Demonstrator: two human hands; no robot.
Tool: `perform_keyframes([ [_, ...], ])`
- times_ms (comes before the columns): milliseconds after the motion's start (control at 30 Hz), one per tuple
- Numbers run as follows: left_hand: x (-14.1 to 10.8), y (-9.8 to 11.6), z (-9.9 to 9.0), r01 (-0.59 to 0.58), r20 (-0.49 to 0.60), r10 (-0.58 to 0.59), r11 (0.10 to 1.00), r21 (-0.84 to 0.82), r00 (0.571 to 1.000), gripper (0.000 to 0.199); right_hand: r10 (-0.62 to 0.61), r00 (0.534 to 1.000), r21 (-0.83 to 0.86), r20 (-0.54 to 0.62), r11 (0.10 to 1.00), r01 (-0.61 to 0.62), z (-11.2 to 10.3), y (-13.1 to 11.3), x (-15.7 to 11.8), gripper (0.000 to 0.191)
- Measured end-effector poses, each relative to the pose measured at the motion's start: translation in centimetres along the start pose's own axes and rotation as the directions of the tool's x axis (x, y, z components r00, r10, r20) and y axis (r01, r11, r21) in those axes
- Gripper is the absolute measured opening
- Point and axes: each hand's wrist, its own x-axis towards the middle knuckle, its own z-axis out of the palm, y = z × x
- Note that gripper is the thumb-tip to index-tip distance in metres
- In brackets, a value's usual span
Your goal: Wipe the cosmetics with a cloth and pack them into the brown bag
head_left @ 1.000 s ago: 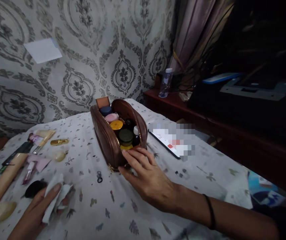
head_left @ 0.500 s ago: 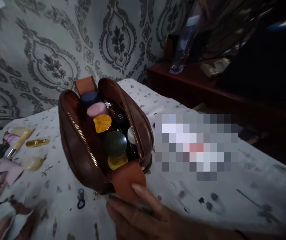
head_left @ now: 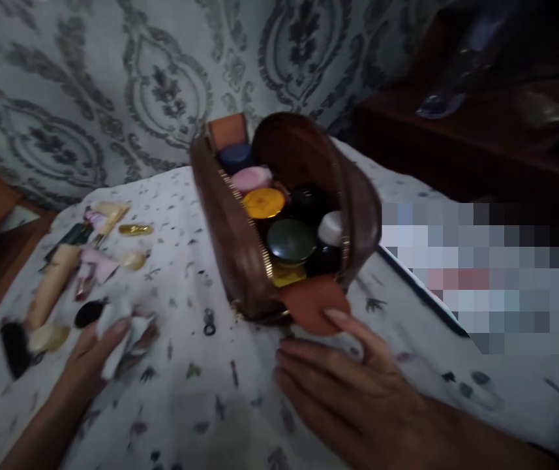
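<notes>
A brown leather bag [head_left: 235, 241] stands unzipped in the middle, filled with jars and bottles. Inside are a blue lid [head_left: 237, 158], a pink lid [head_left: 251, 178], a yellow lid [head_left: 263, 203], a dark green lid [head_left: 291, 240] and a white-capped bottle [head_left: 331, 228]. My right hand [head_left: 338, 378] pinches the bag's orange-brown end tab [head_left: 316, 305] between thumb and fingers, the other fingers by the bag's base. At the lower left, my left hand [head_left: 96, 346] is closed on a crumpled white cloth or tissue [head_left: 115, 333], blurred.
Left of the bag lie several cosmetics, among them a beige tube [head_left: 54, 284], a gold item [head_left: 135, 230] and a black item [head_left: 15, 349]. A dark-edged, pixelated device [head_left: 426, 294] lies at the right. Behind it is a reddish-brown shelf [head_left: 406, 143]; patterned wall at the back.
The view has swung left, so the bag and cosmetics appear further right. More of my left hand and forearm shows, still with the white cloth. My right hand remains on the tab.
</notes>
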Motion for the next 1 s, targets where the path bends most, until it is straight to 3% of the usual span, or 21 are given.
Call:
perform_keyframes([
  [33,0.1,0.4,0.3,-0.101,0.094,0.1,0.995,0.013,0.991,0.046,-0.011,1.0,0.002,-0.007,1.0,0.011,0.1,0.0,-0.1,0.043],
  [67,0.1,0.7,0.6,-0.274,0.161,0.264,0.961,0.045,0.951,0.041,-0.017,1.0,-0.002,-0.007,1.0,0.017,0.4,-0.1,-0.2,0.039],
  [133,-0.2,1.0,1.0,-0.623,0.207,0.598,0.777,0.088,0.775,0.027,-0.041,0.999,-0.025,-0.021,0.999,0.04,1.1,-0.3,-0.7,0.03],
  [200,-0.7,1.0,1.2,-0.837,0.242,0.801,0.526,0.153,0.548,0.018,-0.039,0.998,-0.044,-0.057,0.998,0.037,1.6,-0.8,-1.2,0.026],
  [267,-1.4,1.0,1.1,-0.919,0.272,0.886,0.318,0.233,0.376,0.02,-0.059,0.996,-0.054,-0.062,0.997,0.056,1.8,-1.5,-1.2,0.025],
  [300,-1.6,0.9,1.0,-0.931,0.289,0.902,0.244,0.27,0.32,0.02,-0.083,0.995,-0.053,-0.053,0.995,0.08,1.8,-2.0,-1.0,0.025],
  [367,-1.8,0.8,0.5,-0.931,0.321,0.912,0.143,0.336,0.256,0.021,-0.138,0.99,-0.04,-0.026,0.99,0.137,1.6,-3.0,-0.2,0.026],
  [433,-1.5,0.6,-0.3,-0.909,0.342,0.91,0.078,0.409,0.232,0.02,-0.168,0.986,0.002,-0.002,0.986,0.168,1.7,-4.1,1.3,0.025],
  [500,-0.7,0.1,-1.5,-0.87,0.336,0.911,0.049,0.49,0.241,0.018,-0.172,0.985,0.064,0.022,0.983,0.171,2.1,-5.0,3.1,0.023],
  [567,0.2,-0.7,-2.7,-0.813,0.287,0.907,0.095,0.574,0.308,0.017,-0.15,0.988,0.128,0.041,0.981,0.144,3.0,-5.9,4.9,0.021],
  [700,2.1,-2.9,-4.7,-0.632,0.069,0.813,0.393,0.668,0.578,0.022,-0.054,0.996,0.276,0.077,0.961,0.031,5.8,-7.5,8.0,0.019],
  [800,3.2,-4.2,-4.8,-0.52,-0.02,0.687,0.568,0.638,0.726,0.03,0.049,0.988,0.403,0.148,0.909,-0.106,8.2,-8.4,10.3,0.019],
  [900,3.8,-4.9,-4.2,-0.47,0.002,0.604,0.619,0.629,0.797,0.04,0.222,0.937,0.516,0.269,0.789,-0.334,10.6,-8.7,12.2,0.018],
  [1000,3.9,-5.0,-3.8,-0.447,0.007,0.572,0.633,0.632,0.82,0.038,0.356,0.871,0.574,0.338,0.656,-0.491,12.8,-8.6,13.1,0.018],
])
